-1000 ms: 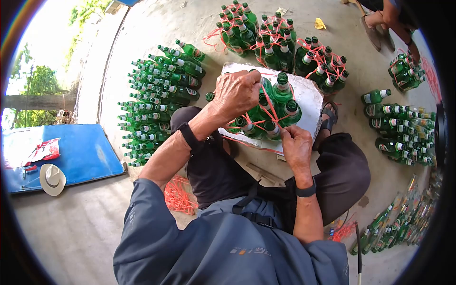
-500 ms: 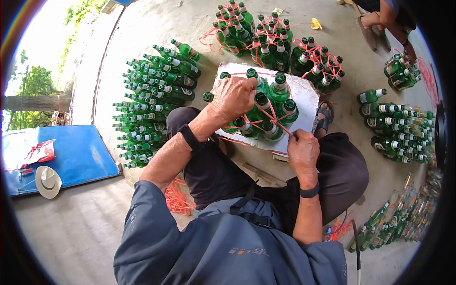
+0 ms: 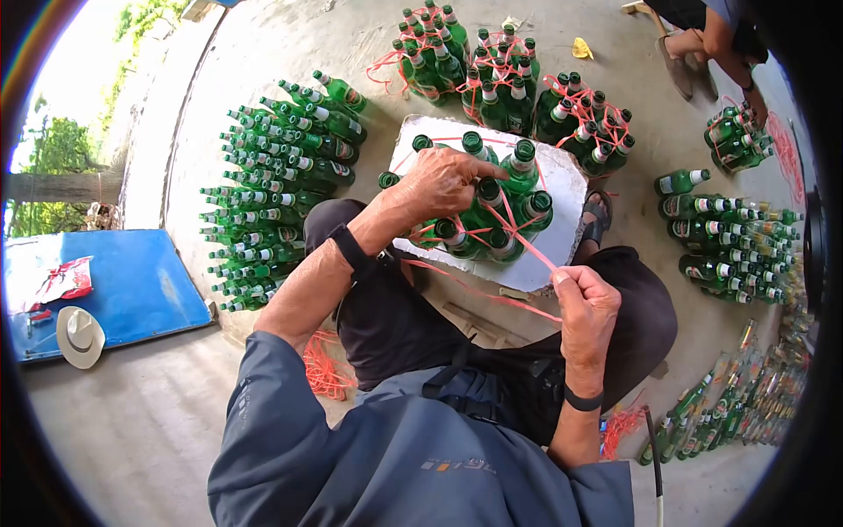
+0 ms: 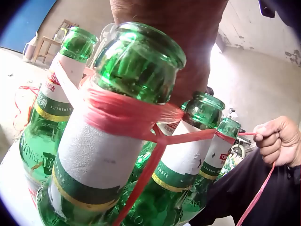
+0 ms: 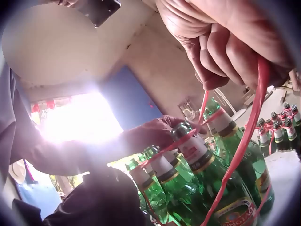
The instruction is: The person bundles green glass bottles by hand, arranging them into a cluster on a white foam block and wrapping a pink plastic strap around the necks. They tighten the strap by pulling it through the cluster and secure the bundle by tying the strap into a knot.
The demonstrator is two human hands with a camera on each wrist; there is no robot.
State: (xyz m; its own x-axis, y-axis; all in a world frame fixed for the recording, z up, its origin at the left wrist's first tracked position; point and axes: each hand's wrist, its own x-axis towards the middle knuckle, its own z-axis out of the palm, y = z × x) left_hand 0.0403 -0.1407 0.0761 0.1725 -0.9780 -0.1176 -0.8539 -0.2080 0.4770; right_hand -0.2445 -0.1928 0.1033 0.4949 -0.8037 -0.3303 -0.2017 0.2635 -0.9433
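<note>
Several green beer bottles (image 3: pixel 522 156) stand grouped on a white block (image 3: pixel 562 189), with red plastic twine (image 3: pixel 533 249) wound round their necks. My right hand (image 3: pixel 587 307) pinches the twine and holds a stretch of it taut from the bottles; in the right wrist view a tail (image 5: pixel 235 165) of it hangs from the curled fingers. At the left of the group, my left hand (image 3: pixel 443 184) reaches over the bottle tops, its index finger straight out beside a bottle mouth. Close up in the left wrist view, a bottle neck (image 4: pixel 117 113) bears several wraps of twine.
Tied bottle bundles (image 3: pixel 500 79) stand beyond the block. Loose bottles crowd the floor at left (image 3: pixel 290 167) and right (image 3: pixel 720 228). A twine heap (image 3: pixel 327 367) lies beside my leg. A blue board (image 3: pixel 132 281) with a hat (image 3: pixel 81 336) is at far left; another person (image 3: pixel 702 44) is at upper right.
My right hand has drawn away from the bottles, down and to the right, with a longer stretch of twine. My left hand's index finger has straightened out over the bottles.
</note>
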